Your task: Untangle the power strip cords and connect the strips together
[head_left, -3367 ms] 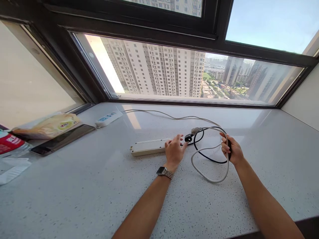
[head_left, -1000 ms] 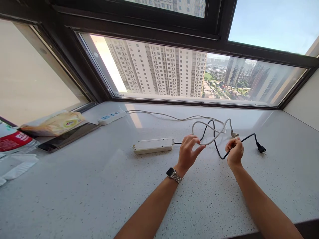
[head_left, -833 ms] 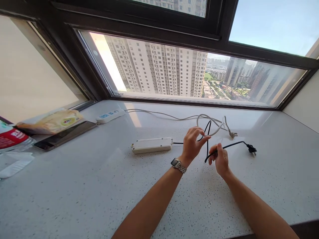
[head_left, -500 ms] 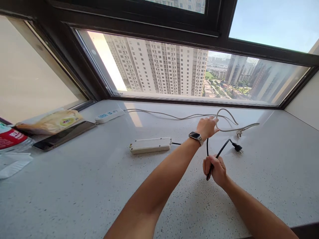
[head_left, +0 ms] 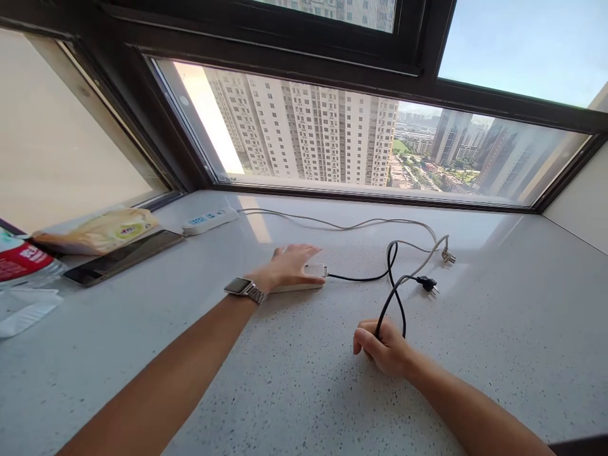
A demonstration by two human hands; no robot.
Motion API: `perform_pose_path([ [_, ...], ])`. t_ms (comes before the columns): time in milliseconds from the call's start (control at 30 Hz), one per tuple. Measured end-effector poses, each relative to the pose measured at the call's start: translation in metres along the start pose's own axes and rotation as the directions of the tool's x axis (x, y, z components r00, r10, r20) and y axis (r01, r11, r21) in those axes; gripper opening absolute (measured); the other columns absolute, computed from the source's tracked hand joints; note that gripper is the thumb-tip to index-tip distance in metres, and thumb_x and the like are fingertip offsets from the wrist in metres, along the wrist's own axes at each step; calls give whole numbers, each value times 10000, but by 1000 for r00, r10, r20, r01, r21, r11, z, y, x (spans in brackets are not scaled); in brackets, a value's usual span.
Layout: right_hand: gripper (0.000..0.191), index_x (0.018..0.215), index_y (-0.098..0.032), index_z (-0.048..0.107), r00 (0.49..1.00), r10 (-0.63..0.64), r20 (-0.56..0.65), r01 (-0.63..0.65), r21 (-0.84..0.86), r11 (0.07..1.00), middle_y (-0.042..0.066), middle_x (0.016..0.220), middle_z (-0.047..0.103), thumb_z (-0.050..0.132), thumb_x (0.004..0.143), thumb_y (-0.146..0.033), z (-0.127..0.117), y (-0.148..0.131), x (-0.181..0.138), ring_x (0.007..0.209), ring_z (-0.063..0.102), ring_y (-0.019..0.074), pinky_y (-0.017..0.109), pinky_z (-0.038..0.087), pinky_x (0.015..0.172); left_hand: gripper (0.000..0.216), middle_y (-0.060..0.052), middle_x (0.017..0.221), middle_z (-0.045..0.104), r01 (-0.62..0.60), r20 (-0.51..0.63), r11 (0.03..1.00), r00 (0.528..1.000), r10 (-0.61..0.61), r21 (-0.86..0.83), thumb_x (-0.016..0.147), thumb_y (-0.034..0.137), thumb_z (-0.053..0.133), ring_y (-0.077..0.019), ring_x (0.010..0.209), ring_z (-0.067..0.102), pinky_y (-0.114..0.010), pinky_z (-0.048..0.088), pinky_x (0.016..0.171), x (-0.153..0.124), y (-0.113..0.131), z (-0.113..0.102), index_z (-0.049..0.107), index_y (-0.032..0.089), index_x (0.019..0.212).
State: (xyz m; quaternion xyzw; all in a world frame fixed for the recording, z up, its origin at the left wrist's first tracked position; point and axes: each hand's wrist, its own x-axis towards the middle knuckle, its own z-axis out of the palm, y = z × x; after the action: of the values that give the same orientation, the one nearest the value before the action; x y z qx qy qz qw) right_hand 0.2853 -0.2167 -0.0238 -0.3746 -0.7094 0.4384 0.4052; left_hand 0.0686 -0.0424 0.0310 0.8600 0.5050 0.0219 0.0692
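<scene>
My left hand [head_left: 289, 267], with a watch [head_left: 244, 288] on its wrist, lies over a white power strip [head_left: 314, 270] that sits on the counter. Its fingers are stretched out and the thumb reaches across the near side; whether it presses on the strip is hard to tell. A black cord [head_left: 358, 278] runs from the strip's right end, loops and crosses itself. My right hand [head_left: 384, 347] is closed around this cord, close to the counter. Beyond it the cord's black plug [head_left: 428, 284] points right, prongs out.
A second white power strip [head_left: 209, 221] stands by the window, its pale cord [head_left: 349, 227] running right to a light plug [head_left: 448, 256] and touching the black cord. At left lie a dark phone-like slab [head_left: 123, 256], a tissue pack [head_left: 102, 231] and a red-labelled bottle [head_left: 26, 263].
My left hand has left the pale cord and moved left onto the nearer power strip. My right hand has come nearer and left with the black cord. The pale plug has shifted slightly left.
</scene>
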Motion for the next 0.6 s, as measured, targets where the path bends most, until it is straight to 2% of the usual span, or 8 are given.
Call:
perform_pose_path([
  [67,404,726,-159,642,992,-89,-90,81,-83,993,22,651,552,411,907,-436,2,0,0,548,489,99,225,402,534,772,-158,1286,519,12,-47,1000,999,-11,18,658,640,603,-354,1132,488,-472,374,937,-29,-13,10,522,195,1284],
  [167,341,993,-185,654,958,-208,-199,153,-261,953,95,970,598,512,853,-462,3,-1,0,774,578,156,296,481,707,599,-110,1153,582,-103,-132,994,987,96,-45,721,619,557,-292,983,556,-406,426,859,-66,0,24,597,233,1178],
  [267,634,1232,-242,547,964,-226,-139,128,-503,855,135,1262,494,667,698,-562,2,-2,0,1122,491,274,437,411,938,512,-74,1061,611,-274,-101,942,961,259,-196,666,512,671,-260,948,569,-366,449,829,-90,32,29,623,259,1109],
  [333,902,1336,-260,447,991,-133,-28,89,-606,790,136,1327,459,758,557,-593,1,-2,1,1196,424,323,489,362,983,438,-66,1034,623,-356,-71,846,931,358,-396,677,422,675,-230,931,578,-341,467,822,-95,47,23,628,240,1072],
  [433,950,1345,-237,434,998,-1,55,36,-652,758,120,1237,542,808,515,-511,2,-3,2,1107,481,307,471,386,953,242,-53,828,641,-319,-171,692,946,276,-647,782,369,514,-171,766,591,-294,498,712,-79,60,7,636,185,881],
  [500,827,1278,-231,504,998,6,62,35,-650,759,102,1168,579,804,543,-464,3,-3,3,1055,503,284,446,395,938,262,-41,731,624,-298,-298,692,946,124,-657,807,368,444,-156,696,576,-276,492,645,-54,69,-3,617,172,797],
  [533,793,1252,-230,527,998,-7,63,46,-646,762,98,1151,583,803,546,-463,4,-2,4,1044,505,279,440,395,936,258,-44,774,638,-319,-334,717,934,127,-620,802,371,457,-160,730,584,-273,491,656,-38,77,-7,621,172,811],
  [600,810,1234,-226,540,997,-36,64,68,-635,769,102,1136,578,808,524,-510,4,0,4,1035,506,277,435,400,928,272,-56,944,659,-426,-319,740,901,294,-521,800,375,496,-164,796,600,-278,491,700,-3,98,-9,634,179,928],
])
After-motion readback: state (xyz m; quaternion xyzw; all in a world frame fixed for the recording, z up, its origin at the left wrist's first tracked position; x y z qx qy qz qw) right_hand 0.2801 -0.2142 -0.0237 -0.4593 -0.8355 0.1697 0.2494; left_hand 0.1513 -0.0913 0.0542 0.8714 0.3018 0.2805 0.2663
